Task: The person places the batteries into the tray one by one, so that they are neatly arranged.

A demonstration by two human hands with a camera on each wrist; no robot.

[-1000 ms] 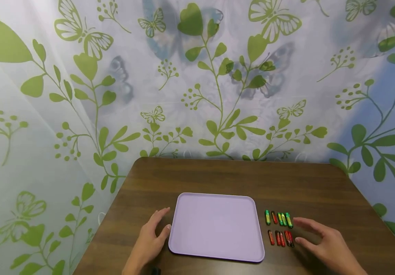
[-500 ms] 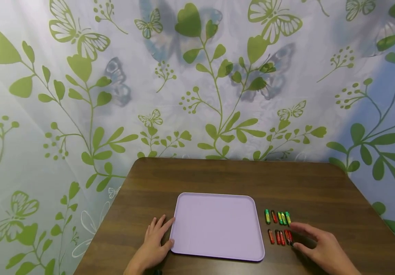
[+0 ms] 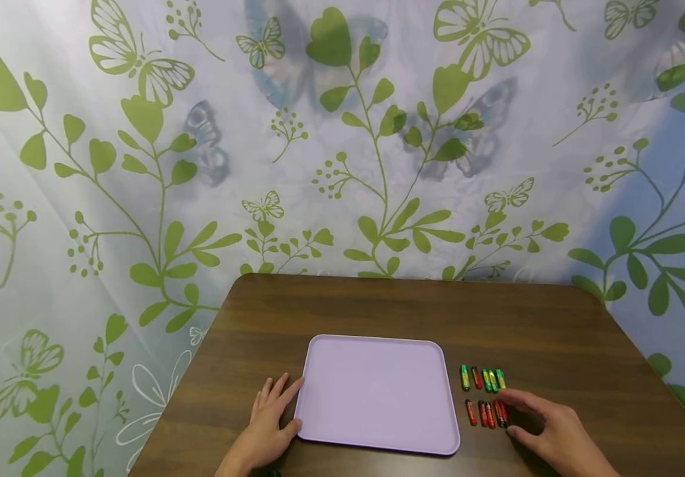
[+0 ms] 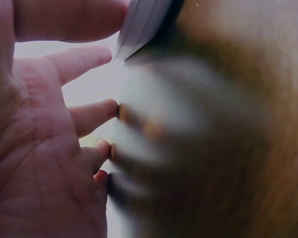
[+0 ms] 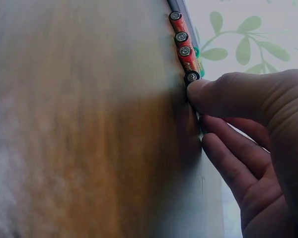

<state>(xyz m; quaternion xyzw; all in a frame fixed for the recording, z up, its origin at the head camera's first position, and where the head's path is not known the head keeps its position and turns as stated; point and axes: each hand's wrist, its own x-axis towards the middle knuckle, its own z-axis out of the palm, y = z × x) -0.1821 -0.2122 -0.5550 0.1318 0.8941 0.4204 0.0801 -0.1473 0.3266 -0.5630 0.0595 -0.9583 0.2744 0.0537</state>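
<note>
My left hand (image 3: 262, 430) lies on the table with fingers spread, thumb and index fingertips at the left rim of a lilac tray (image 3: 375, 394). The left wrist view shows its open palm (image 4: 44, 144) beside the tray's edge (image 4: 144, 22). My right hand (image 3: 557, 430) is at the right end of a front row of red batteries. Its thumb and index finger close in on the two ends of the rightmost red battery (image 3: 502, 413). In the right wrist view the thumb (image 5: 208, 96) covers that end of the row, hiding the index fingertip.
Behind the red row lies a back row of mostly green batteries (image 3: 490, 380), with one red battery (image 3: 476, 377) among them. Both rows are right of the tray on the brown wooden table (image 3: 402, 305). A leaf-patterned curtain (image 3: 295, 165) hangs behind the table.
My left hand has shifted slightly down, its fingers spreading and settling at the tray's rim. The right hand has moved left and down, from beside the green batteries to the red row's end.
</note>
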